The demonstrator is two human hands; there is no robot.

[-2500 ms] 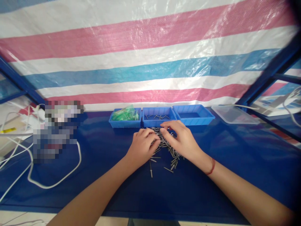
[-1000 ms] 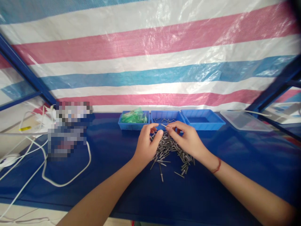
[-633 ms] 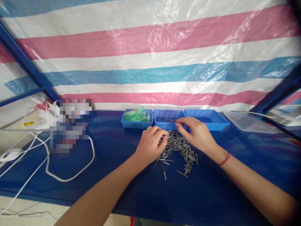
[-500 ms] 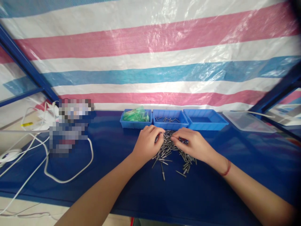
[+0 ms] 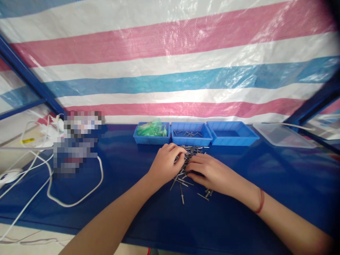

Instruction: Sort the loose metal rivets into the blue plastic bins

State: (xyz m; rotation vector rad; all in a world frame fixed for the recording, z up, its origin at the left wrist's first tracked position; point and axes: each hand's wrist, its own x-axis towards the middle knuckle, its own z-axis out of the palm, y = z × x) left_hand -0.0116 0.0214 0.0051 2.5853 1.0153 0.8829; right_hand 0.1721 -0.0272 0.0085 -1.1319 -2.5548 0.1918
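Observation:
A heap of metal blind rivets lies loose on the blue tabletop, with a few strays along its near edge. My left hand rests at the heap's left side, fingers curled in toward the thumb; whatever they hold is hidden. From the right, my right hand lies over the heap with its fingers reaching left, slightly apart, touching the rivets and covering part of them. Behind the heap, a blue bin has several rivets scattered on its floor.
Left of that bin stands a blue bin of green plastic bags; to its right is another blue bin. A clear plastic lid lies at the far right. White cables loop across the left side.
My right hand has moved nearer and slightly left, its fingers going from a pinch to reaching over the rivets. My left hand has hardly moved.

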